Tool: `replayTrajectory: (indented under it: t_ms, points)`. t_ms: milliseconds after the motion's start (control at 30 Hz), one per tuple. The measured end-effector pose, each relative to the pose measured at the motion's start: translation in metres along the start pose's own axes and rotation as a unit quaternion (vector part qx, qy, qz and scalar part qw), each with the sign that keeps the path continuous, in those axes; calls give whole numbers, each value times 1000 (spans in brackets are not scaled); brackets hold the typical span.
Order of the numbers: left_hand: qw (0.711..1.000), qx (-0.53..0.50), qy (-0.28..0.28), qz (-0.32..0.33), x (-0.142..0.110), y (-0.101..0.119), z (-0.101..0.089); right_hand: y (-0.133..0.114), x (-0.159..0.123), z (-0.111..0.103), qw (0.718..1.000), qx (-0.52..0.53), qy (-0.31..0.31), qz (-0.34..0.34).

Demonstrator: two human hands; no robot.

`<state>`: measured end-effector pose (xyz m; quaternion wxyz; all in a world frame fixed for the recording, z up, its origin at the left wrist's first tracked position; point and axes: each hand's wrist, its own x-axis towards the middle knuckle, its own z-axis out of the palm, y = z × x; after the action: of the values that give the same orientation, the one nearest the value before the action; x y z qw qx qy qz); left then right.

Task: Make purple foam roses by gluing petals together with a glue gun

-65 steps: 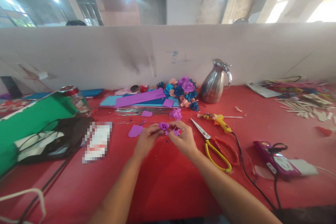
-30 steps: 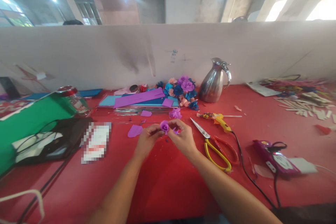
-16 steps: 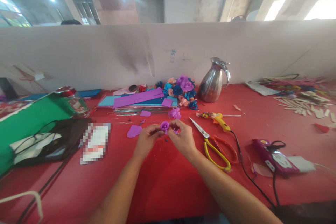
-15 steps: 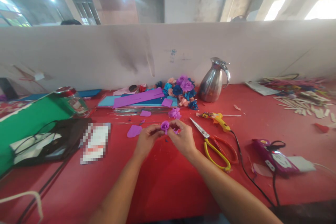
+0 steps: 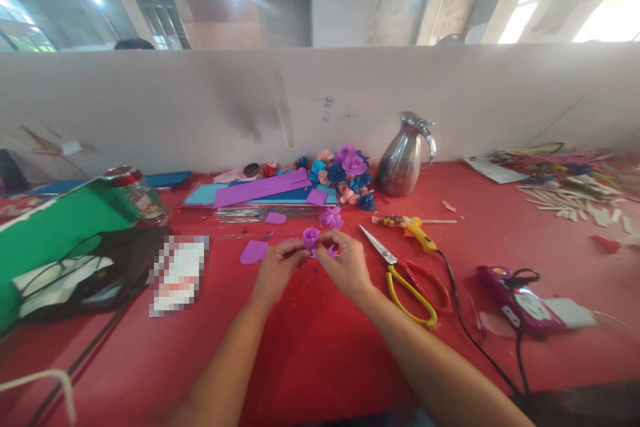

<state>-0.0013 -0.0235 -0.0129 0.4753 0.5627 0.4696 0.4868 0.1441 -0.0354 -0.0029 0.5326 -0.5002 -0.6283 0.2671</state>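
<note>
A small purple paper flower (image 5: 311, 237) with a rolled centre is pinched between my two hands above the red table. My left hand (image 5: 280, 267) grips its lower left side with thumb and fingers. From the right, my right hand (image 5: 345, 261) pinches it near the base, the fingertips partly hiding the petals. Just behind lies a finished-looking purple flower (image 5: 331, 217). Cut purple paper petals (image 5: 254, 252) rest left of my hands. To the right are scissors (image 5: 400, 277) with one yellow and one red handle, and a yellow glue gun (image 5: 419, 232) with a glue stick in it.
Paper sheets (image 5: 200, 194) and a bunch of coloured paper flowers (image 5: 350, 170) lie at the back, beside a steel jug (image 5: 401, 160). On the left stand a jar (image 5: 140, 197) and a green box (image 5: 65, 233). A purple power device (image 5: 525, 300) with cables sits right.
The flower has tipped slightly upright between my fingers, showing more of its side. Both hands stay pinched on it in nearly the same place. The view has shifted slightly.
</note>
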Motion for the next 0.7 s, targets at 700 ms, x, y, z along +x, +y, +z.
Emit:
replayTrajectory:
  t_ms: [700]
  points:
    - [954, -116, 276, 12, 20, -14, -34, 52, 36, -133, 939, -308, 101, 120]
